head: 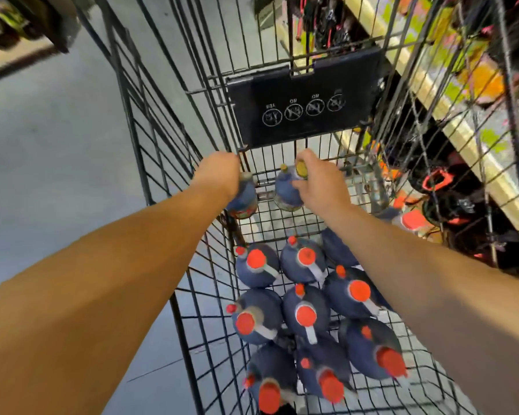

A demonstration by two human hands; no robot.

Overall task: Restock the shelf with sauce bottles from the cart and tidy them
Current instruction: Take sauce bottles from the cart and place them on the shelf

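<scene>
I look down into a black wire cart (162,163). Several dark sauce bottles with red caps (304,314) stand packed in its near half. My left hand (219,175) grips the neck of a dark bottle (243,202) at the far left of the basket. My right hand (318,181) grips the top of a yellow-capped bottle (300,169); beside it stands another dark bottle (286,191) with a yellowish cap. The shelf (462,127) runs along the right, blurred, with dark red-capped bottles on it.
A black child-seat flap (306,106) with white safety icons hangs at the cart's far end. Grey floor (42,145) lies to the left. Another shelf with dark bottles (3,22) shows at the top left corner.
</scene>
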